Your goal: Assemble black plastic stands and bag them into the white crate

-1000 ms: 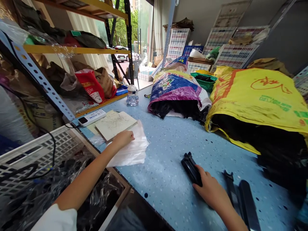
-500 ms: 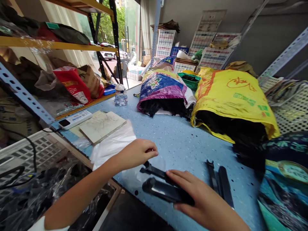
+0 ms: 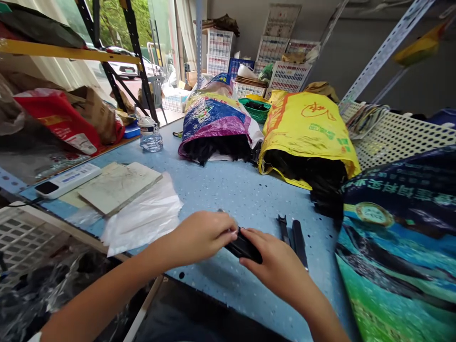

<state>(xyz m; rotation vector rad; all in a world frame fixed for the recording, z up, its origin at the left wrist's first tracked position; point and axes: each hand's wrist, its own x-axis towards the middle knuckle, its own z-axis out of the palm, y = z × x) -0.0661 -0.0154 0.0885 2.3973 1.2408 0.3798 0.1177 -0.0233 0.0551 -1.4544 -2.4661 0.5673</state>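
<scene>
Just above the front of the blue table, my right hand (image 3: 281, 266) grips the right end of a long, glossy black plastic part (image 3: 245, 248), thumb on the near side and fingers on the far side. My left hand (image 3: 204, 235) is closed at the part's left end, its thumb and fingertips pinched together against it. Much of the part is hidden behind the hands, and I cannot tell whether it is one piece or two. To the right of my right hand lie a slim black piece with a forked end (image 3: 283, 229) and a smooth black strip (image 3: 299, 243), side by side.
A white plastic sheet (image 3: 146, 213) lies at left, partly under a flat board (image 3: 121, 187). Behind are a water bottle (image 3: 150, 135), a purple-blue sack (image 3: 213, 121) and a yellow sack (image 3: 309, 135) with black parts. A teal sack (image 3: 402, 237) stands at right.
My left hand has moved from above the black pieces to their left end and closed there. Those pieces, spread apart earlier, now sit together between my hands. The view has swung right.
</scene>
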